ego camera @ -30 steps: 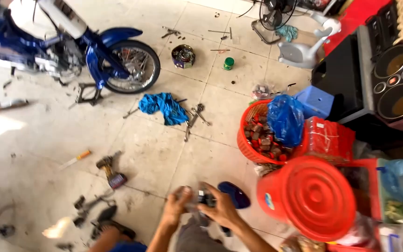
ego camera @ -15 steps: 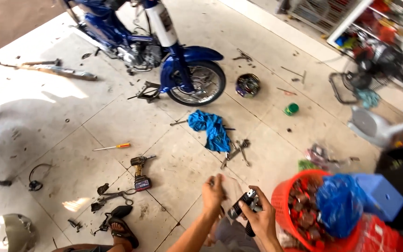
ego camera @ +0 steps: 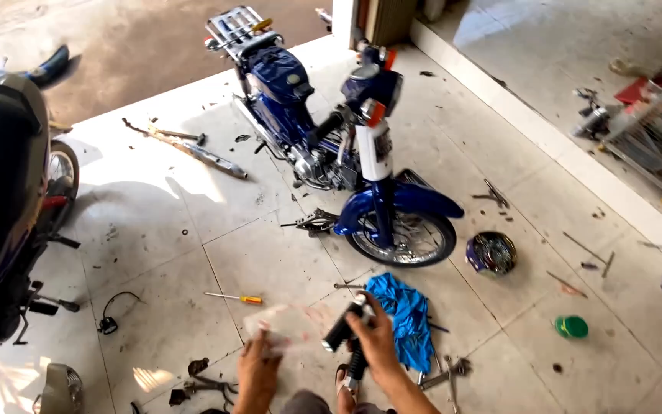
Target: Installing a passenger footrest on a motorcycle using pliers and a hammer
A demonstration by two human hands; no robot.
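Our right hand is closed around a black cylindrical part with a pale metal end, held above the tiled floor just in front of the crumpled blue cloth. Our left hand pinches a thin, clear plastic bag, blurred and slack, just beside the part. Ahead stands a glossy blue motorcycle with a spoked front wheel. A screwdriver with an orange-yellow handle lies on the pale, scuffed tiles to our left. A round green lid lies well apart on the right.
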